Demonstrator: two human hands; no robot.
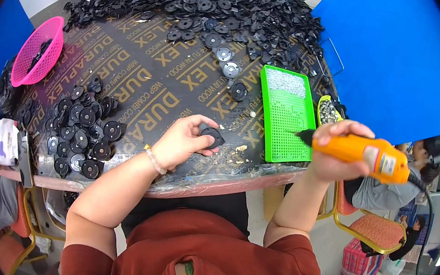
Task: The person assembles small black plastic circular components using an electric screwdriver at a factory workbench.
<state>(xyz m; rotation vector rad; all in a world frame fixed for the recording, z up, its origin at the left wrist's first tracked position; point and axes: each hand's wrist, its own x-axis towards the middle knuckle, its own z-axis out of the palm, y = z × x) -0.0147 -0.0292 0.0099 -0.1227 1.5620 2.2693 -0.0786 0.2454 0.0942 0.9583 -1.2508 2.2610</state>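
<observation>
My left hand (183, 140) is closed on a round black plastic part (212, 137), held just above the table near its front edge. In my right hand (332, 155) is an orange electric screwdriver (362, 152), lying level with its dark tip pointing left. That tip is over the green perforated tray (288, 153), whose far end holds many small silvery pieces (286, 82); whether it touches the tray I cannot tell. A yellow container (329, 111) of small metal pieces stands beside the tray, partly behind my right hand.
Loose black parts (202, 5) cover the table's far side. Another pile of round black parts (83, 127) lies at the left, near a pink basket (45, 55). Blue panels (397, 60) stand at both sides. A person (385, 189) sits at the right, near a chair (377, 231).
</observation>
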